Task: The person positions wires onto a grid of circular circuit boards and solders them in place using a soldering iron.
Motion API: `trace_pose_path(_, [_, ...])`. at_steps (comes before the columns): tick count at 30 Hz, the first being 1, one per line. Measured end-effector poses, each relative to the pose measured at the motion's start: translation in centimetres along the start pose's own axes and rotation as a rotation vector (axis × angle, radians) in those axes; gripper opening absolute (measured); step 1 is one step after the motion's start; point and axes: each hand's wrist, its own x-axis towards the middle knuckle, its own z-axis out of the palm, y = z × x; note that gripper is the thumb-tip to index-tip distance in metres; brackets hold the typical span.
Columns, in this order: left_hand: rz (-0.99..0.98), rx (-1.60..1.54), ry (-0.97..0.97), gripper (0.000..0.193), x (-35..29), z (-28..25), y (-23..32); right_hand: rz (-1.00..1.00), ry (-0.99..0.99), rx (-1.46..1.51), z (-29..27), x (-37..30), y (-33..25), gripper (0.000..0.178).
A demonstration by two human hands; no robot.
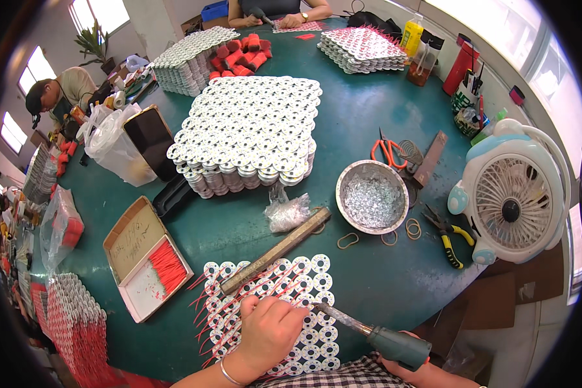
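A panel of white ring-shaped circuit boards (321, 282) lies before me, with thin red wires (206, 315) across it and out past its left edge. A metal bar (275, 252) rests slantwise over its upper part. My left hand (271, 331) is closed above the panel, fingertips pinched near the iron's tip; what they hold is too small to tell. My right hand (404, 370) grips a soldering iron (399, 346) by its dark green handle. The iron's tip points left, at a board just beside my left fingers.
Left sits an open carton (129, 284) of red wires. Ahead stand a tall panel stack (246, 129), a metal bowl (372, 223) of silvery bits and a plastic bag (287, 212). Pliers (451, 236) and a fan (511, 194) are right. Another person's hand (293, 21) works across the table.
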Motion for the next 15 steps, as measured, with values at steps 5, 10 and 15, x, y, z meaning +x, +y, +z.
trace_pose_path(5, [0.020,-0.006,0.024,0.017,-0.1,-0.1,0.1,0.078,-0.203,-0.171,-0.8,0.8,-0.7,0.026])
trace_pose_path(10, [0.017,-0.008,-0.002,0.016,-0.2,-0.1,-0.2,-0.030,-0.203,-0.269,-0.4,1.5,-1.4,0.024])
trace_pose_path(15, [0.018,-0.013,-0.010,0.016,-0.1,-0.1,-0.4,-0.112,-0.210,-0.377,-0.5,1.9,-1.5,0.026])
